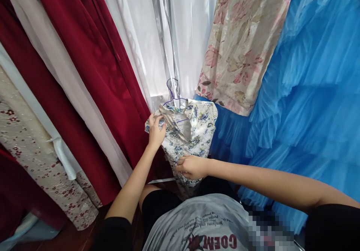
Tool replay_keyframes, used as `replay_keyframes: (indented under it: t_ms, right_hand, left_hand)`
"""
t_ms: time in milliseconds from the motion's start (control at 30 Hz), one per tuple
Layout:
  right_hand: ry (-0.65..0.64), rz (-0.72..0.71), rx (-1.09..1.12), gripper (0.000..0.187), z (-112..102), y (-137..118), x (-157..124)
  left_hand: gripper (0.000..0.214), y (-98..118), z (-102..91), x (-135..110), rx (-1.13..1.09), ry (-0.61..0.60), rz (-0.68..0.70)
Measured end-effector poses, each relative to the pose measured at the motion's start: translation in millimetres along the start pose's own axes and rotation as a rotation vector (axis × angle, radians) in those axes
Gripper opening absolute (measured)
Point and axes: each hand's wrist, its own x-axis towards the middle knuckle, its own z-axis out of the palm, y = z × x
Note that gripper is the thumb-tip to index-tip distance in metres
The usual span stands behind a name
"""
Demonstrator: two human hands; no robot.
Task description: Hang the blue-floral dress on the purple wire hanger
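Grey printed shirt (pixel 202 221) at bottom of frame, nearest the lens. Right hand (pixel 192 166): fingers curled shut, pinching the lower part of the floral garment (pixel 191 131). Left hand (pixel 156 131): fingers clamped on the garment's upper left edge. Garment hangs on a purple hanger (pixel 172 91) hooked to the metal rail (pixel 165 37). Left of garment: dark red drape (pixel 92 75). Right of garment: blue tulle dress (pixel 303 105); above right, pink-flowered fabric (pixel 242 45).

I am seeing the person wearing a grey T-shirt (pixel 202 221) with red block lettering and small dark print at the bottom of the frame, short black sleeves (pixel 332 224) showing, both forearms going bare.
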Motion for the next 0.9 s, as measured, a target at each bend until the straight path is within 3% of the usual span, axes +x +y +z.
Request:
replay_keyframes:
  t_ms: [100,233,400,667,767,900]
  right_hand:
    - [-0.072,0.405,0.223,0.025,21,38,-8]
    - [0.037,0.677,0.288,0.002,36,91,-6]
    - [0.234,0.911,0.409,0.028,42,126,24]
    - [0.535,1.136,0.466,0.042,40,121,67]
    - [0.64,1.148,0.532,0.038,42,111,69]
    - [0.777,1.101,0.764,0.032,54,95,66]
  left_hand:
    - [0.029,0,26.8,-29,-0.098,0.117,-0.035]
    - [0.03,-4,71.8,-80,-0.24,0.141,-0.201]
    - [0.036,-16,114.5,-146,-0.341,0.064,-0.461]
    - [0.036,-7,143.5,-239,-0.324,0.036,-0.722]
    - [0.039,-10,143.6,-251,-0.335,0.015,-0.742]
    - [0.038,-17,133.5,-245,-0.339,0.035,-0.72]
